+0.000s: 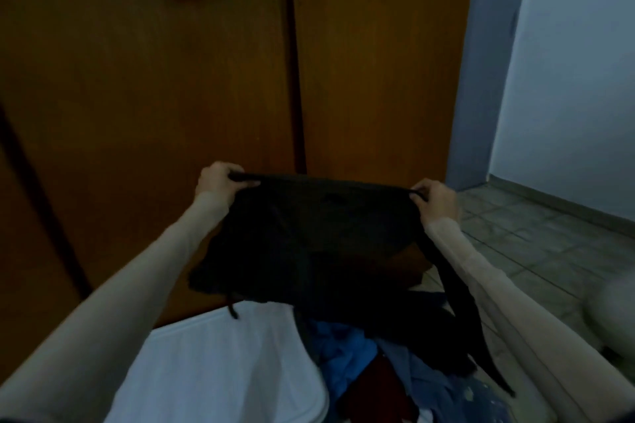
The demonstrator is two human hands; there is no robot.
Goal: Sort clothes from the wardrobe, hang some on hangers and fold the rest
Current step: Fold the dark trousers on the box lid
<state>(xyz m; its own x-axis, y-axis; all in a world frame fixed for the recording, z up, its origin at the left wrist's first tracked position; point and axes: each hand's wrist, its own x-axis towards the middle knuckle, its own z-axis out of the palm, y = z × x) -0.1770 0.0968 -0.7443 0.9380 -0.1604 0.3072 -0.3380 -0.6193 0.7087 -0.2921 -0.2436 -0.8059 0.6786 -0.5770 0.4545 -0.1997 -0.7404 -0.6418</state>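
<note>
Holding a black garment (309, 233) stretched between 2 hands, raised in front of the wooden wardrobe doors (206, 62). Left hand (220, 178): fingers curled round the garment's top edge at its left corner. Right hand (434, 197): fingers pinching the same edge at the right corner. Top edge taut between the hands; cloth hangs below them, 1 thin strap dangling under the left hand, 1 long dark strip trailing down below the right forearm. Beneath the hands: a white cloth (213, 371) on the left side, a heap of clothes (371, 364) in blue, dark red and grey beside it. Tiled floor (536, 251) to the right of the right hand. Lighting dim; garment type not discernible
</note>
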